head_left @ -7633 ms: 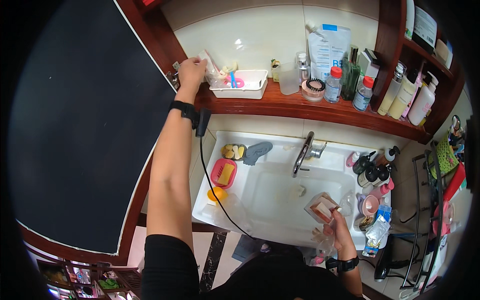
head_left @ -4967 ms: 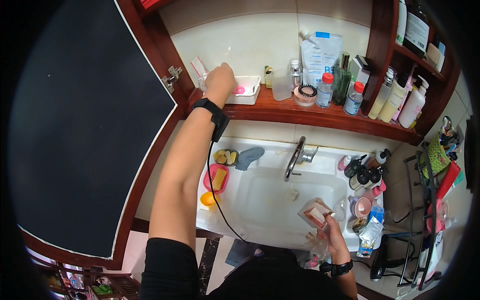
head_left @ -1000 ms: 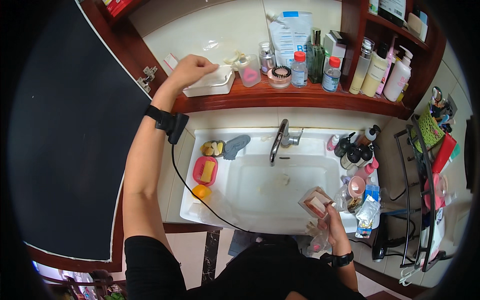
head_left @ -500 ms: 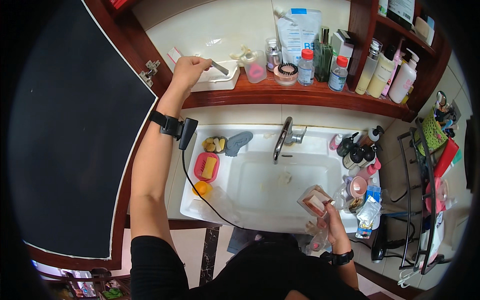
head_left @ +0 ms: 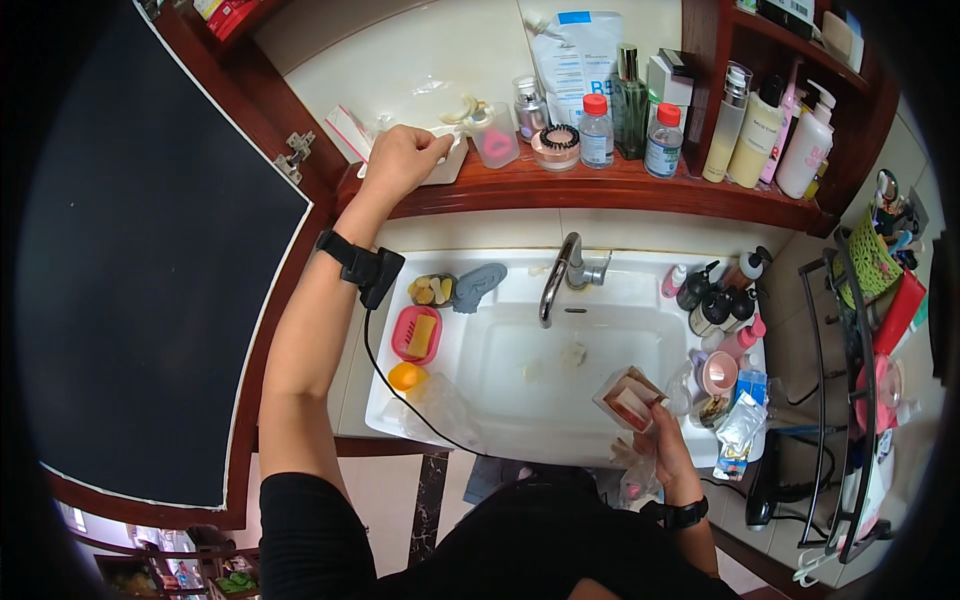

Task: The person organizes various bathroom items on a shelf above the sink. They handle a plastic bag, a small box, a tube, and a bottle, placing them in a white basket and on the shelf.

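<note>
My left hand (head_left: 403,162) is over the white tray (head_left: 449,171) on the cabinet shelf. Its fingers are pinched and turned down; what is in them, if anything, is hidden. A clear cup with something pink inside (head_left: 495,136) stands just right of that hand. Low over the sink's front edge, my right hand (head_left: 672,452) grips a small clear box (head_left: 630,399) with pinkish-brown and white contents. A crumpled clear plastic bag (head_left: 637,476) hangs by the same hand, below the box.
Bottles and jars line the wooden shelf (head_left: 600,186). Below is a white sink (head_left: 500,400) with a chrome tap (head_left: 560,280). A pink soap dish (head_left: 401,335) sits on its left rim, several pump bottles (head_left: 712,310) on its right. The dark cabinet door (head_left: 170,280) swings out left.
My left hand has come lower and slightly right over the tray; the flat grey strip it held no longer shows. My right hand keeps the box in nearly the same place.
</note>
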`<state>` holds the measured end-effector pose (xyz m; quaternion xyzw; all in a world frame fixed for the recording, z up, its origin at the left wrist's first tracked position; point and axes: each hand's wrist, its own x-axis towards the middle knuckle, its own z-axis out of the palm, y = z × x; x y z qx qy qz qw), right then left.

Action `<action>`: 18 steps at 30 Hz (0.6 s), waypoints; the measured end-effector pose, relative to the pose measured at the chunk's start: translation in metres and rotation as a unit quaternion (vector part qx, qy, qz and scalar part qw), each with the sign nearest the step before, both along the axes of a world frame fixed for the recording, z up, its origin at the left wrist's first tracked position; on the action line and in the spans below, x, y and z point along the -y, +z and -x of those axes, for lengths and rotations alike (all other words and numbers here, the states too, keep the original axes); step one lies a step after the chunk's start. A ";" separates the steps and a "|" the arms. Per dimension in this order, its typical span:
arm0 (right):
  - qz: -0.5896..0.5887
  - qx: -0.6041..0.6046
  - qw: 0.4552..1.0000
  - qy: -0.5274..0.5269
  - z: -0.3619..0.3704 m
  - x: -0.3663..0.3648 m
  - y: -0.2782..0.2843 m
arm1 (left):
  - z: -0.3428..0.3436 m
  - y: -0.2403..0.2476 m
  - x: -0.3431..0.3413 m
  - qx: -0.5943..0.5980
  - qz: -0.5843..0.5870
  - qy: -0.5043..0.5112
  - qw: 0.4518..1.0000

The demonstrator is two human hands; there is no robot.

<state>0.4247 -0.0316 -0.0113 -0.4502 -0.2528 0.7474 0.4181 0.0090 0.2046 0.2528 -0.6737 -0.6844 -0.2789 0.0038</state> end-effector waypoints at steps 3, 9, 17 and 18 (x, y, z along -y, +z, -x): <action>-0.005 0.041 0.999 -0.021 0.000 -0.001 -0.008 | 0.007 0.010 0.001 0.027 -0.001 0.013 1.000; 0.018 0.046 0.999 0.010 0.001 -0.005 -0.001 | 0.059 0.009 0.016 -0.072 0.080 -0.103 0.989; -0.006 0.045 0.999 -0.008 0.036 -0.003 0.020 | 0.085 -0.036 0.002 -0.120 -0.030 -0.185 0.975; -0.004 0.047 0.999 -0.002 0.043 -0.005 0.025 | 0.080 -0.030 0.004 -0.099 -0.017 -0.182 0.978</action>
